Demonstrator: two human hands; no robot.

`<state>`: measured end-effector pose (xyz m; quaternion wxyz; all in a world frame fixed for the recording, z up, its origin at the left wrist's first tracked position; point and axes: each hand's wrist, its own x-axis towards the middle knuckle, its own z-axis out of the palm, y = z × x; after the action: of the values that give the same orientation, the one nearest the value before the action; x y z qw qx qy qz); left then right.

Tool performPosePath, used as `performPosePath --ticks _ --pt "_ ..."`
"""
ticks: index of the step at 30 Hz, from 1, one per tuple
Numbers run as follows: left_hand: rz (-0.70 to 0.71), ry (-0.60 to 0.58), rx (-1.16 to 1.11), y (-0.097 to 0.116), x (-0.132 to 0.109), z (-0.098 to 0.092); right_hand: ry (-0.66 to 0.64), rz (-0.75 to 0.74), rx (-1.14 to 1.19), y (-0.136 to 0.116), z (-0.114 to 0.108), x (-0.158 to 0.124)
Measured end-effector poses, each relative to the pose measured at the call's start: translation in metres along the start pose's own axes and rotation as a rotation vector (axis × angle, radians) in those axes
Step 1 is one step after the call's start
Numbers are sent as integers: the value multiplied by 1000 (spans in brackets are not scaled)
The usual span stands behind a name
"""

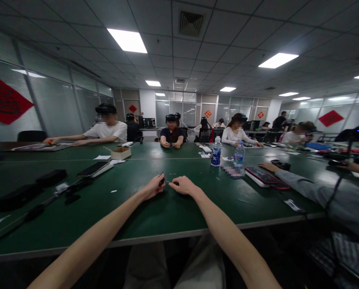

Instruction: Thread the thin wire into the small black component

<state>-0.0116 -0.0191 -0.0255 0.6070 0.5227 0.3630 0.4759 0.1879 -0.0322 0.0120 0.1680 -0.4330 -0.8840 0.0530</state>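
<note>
My left hand (154, 188) is closed around a small dark object (162, 181), only part of which shows past the fingers. Just to its right, my right hand (183, 186) rests low over the green table (143, 224), its fingers curled together. A thin, pale rod-like piece (167, 182) bridges the narrow gap between the two hands. Something dark shows at the right fingertips, too small to name. The hands are close but apart.
A phone (95, 169), a small open box (121, 153) and black cases (31, 188) lie to the left. Two bottles (215, 152) and a red-edged device (265, 177) stand right. A neighbour's grey sleeve (306, 188) reaches in. Other people sit opposite.
</note>
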Motion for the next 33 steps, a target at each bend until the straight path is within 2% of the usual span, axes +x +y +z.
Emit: performPosePath --ticks 12,20,33 --pt "5 2 -1 0 1 1 23 112 -121 -5 3 2" --pt "7 50 -17 2 0 3 58 171 -154 -11 1 -2" --pt "-13 68 -27 9 -6 10 65 169 -141 -13 1 -2"
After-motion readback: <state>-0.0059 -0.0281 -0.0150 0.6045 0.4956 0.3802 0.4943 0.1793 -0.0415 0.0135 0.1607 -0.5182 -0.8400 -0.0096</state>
